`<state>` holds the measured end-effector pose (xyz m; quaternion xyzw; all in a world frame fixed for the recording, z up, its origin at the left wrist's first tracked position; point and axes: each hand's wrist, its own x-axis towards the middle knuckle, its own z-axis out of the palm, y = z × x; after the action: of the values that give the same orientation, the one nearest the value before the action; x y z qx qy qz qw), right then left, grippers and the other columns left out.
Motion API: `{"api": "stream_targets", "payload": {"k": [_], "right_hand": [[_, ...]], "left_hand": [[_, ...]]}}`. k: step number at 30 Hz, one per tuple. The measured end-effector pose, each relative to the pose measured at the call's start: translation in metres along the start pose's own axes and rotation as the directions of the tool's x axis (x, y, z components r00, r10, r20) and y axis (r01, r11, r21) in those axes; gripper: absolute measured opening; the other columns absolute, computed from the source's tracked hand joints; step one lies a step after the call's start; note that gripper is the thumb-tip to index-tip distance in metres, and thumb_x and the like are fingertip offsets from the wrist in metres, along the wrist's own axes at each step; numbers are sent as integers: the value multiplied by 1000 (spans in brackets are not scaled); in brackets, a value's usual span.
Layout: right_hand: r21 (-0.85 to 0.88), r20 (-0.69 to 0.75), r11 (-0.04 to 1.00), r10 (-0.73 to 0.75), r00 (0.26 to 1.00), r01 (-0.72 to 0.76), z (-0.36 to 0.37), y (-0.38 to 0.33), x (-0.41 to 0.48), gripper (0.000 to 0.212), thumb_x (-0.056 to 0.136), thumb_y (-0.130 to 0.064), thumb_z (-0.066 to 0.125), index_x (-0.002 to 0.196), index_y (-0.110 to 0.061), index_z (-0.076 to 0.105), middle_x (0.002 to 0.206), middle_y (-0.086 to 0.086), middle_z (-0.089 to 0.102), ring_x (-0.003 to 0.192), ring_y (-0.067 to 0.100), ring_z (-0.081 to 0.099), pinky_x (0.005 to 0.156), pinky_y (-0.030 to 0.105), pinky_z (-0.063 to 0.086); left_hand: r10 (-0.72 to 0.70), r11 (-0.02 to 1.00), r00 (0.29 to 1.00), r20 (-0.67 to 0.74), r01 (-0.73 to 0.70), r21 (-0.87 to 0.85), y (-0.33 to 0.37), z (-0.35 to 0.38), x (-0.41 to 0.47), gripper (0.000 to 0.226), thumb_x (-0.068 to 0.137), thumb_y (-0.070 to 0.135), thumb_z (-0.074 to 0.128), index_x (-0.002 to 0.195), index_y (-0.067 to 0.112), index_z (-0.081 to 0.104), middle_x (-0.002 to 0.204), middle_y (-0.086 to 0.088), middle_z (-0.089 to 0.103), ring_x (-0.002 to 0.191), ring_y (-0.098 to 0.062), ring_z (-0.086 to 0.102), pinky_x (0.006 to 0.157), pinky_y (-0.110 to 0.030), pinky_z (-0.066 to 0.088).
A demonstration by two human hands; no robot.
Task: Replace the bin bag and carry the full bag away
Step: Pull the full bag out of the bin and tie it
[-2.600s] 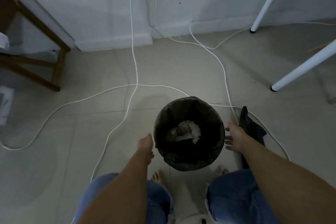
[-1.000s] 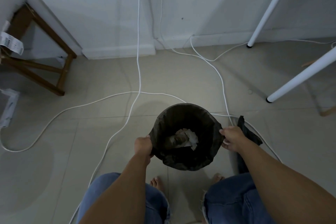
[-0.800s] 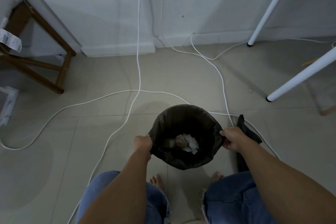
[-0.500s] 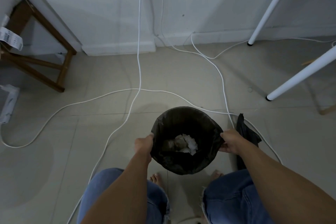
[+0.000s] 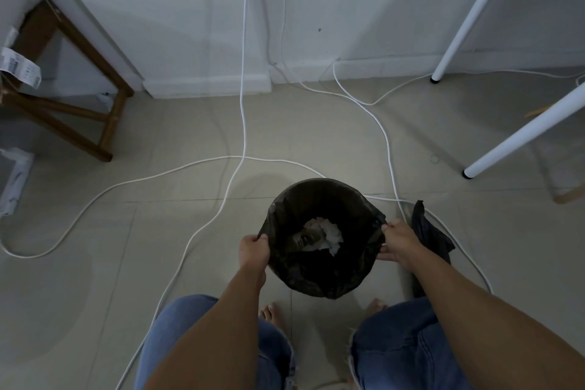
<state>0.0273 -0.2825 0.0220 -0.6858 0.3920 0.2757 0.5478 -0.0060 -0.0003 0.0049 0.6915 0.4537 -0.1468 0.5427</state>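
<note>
The full bin bag [image 5: 319,279], black and round-mouthed, stands on the tiled floor [image 5: 110,263] well out from the wall edge, just ahead of the person's bare toes [image 5: 269,310]. Crumpled white paper [image 5: 330,233] and other rubbish lie at its bottom. The left hand [image 5: 253,250] grips the bag's left rim, its fingers [image 5: 262,239] clenched over the plastic. The right hand [image 5: 400,242] grasps the right rim, fingers curled round a pulled-up fold of it. Whether a bin shows under the liner, I cannot tell.

A second black bag [image 5: 432,233] lies crumpled on the floor just beside the right hand, on the side away from the full bag. White cables [image 5: 243,123] run from the wall across the floor, one passing behind the full bag. A wooden stool [image 5: 109,123] stands toward the floor's far left corner, and two white bench legs [image 5: 522,133] slant down at the right.
</note>
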Motion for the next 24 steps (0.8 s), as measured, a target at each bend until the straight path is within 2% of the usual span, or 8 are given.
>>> {"api": "stream_targets", "payload": {"k": [3,5,9,13,16,19,21,24], "right_hand": [[-61,27,998,6,1000,-4,1,0,3,19,100,-14,36,113,-7,48,104,21,59,71,30,60,57,41,59],[-85,33,996,13,999,-10,2,1,2,18,99,-10,37,104,-4,53,94,21,59,64,28,57,63,44,59],[-85,49,995,53,997,-48,3,6,2,16,93,-3,43,85,-2,56,82,19,60,67,31,58,69,47,59],[-61,76,994,100,992,-95,3,9,-1,15,95,-5,44,86,-1,56,86,21,63,80,36,62,75,52,58],[-55,145,994,99,984,-92,3,11,-10,11,96,-15,52,93,-5,55,95,18,64,90,36,66,76,46,58],[-135,169,989,86,982,-63,2,16,-11,14,93,-16,61,101,-6,56,97,15,67,88,31,67,81,43,57],[-167,149,984,84,985,-58,3,17,-9,15,95,-14,57,107,-5,55,97,16,67,87,31,67,82,43,57],[-181,172,981,96,980,-64,3,15,-14,20,100,-19,46,116,-7,48,100,20,63,86,35,68,71,42,58]], "left_hand": [[39,990,999,13,-40,132,9,-3,6,29,95,19,48,83,-4,60,77,-15,56,74,-29,60,65,-43,54],[21,983,999,30,-26,184,9,-6,10,29,94,19,49,86,-7,61,78,-17,58,76,-33,63,65,-42,56],[-45,988,999,12,43,145,6,-7,11,26,93,20,56,79,-2,56,77,-16,56,69,-31,57,56,-32,49],[-133,991,986,101,136,-14,10,-9,-1,27,87,27,68,91,1,61,90,-12,65,84,-29,64,75,-39,58],[-104,995,979,175,102,20,4,-15,-11,20,89,16,67,101,1,63,94,-11,65,85,-24,63,72,-36,55],[-35,999,981,188,37,-10,3,-18,-18,14,96,15,55,105,6,62,97,-10,65,88,-24,63,73,-36,55],[-3,999,978,208,-6,41,3,-20,-18,17,100,20,46,106,11,59,101,-11,64,92,-26,63,76,-40,57],[1,962,977,215,-60,265,0,-23,-11,22,100,31,41,109,15,53,107,-13,63,97,-31,63,82,-48,58]]}}
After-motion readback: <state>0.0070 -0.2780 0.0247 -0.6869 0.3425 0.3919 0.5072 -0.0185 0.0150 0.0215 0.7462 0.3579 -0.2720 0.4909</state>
